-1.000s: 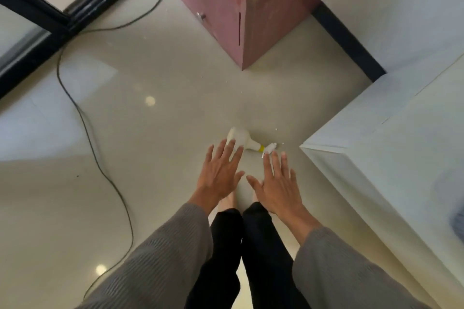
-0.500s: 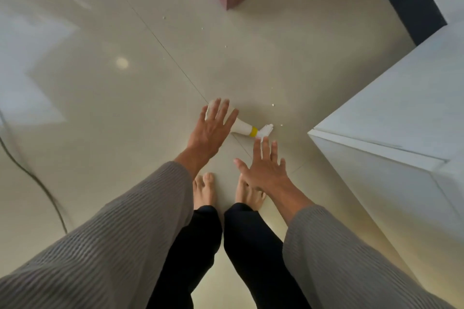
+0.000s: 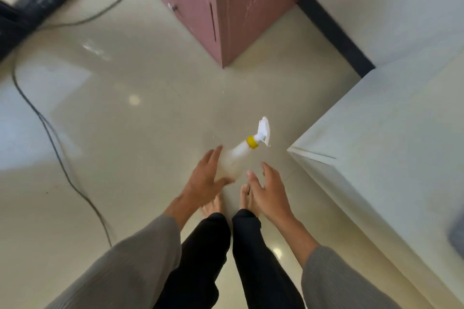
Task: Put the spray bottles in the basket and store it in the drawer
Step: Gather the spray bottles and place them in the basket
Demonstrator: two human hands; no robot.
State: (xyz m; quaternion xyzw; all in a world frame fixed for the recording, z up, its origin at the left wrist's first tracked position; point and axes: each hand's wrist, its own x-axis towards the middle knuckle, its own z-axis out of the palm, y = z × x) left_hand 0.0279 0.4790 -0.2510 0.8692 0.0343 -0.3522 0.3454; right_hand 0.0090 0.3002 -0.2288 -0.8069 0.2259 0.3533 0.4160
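Head cam: left hand (image 3: 204, 179) grips spray bottle (image 3: 236, 158), right hand (image 3: 270, 189) spread beside.

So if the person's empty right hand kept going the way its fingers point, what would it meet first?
Probably bare cream floor. The right hand, open, points up-frame just right of the translucent white spray bottle with the yellow collar, which the left hand holds. It might brush the bottle; depth is unclear.

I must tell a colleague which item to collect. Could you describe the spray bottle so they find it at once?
Below the pink cabinet, near the white counter corner, the left hand holds the spray bottle. Only it has a cloudy body, yellow collar and white trigger head.
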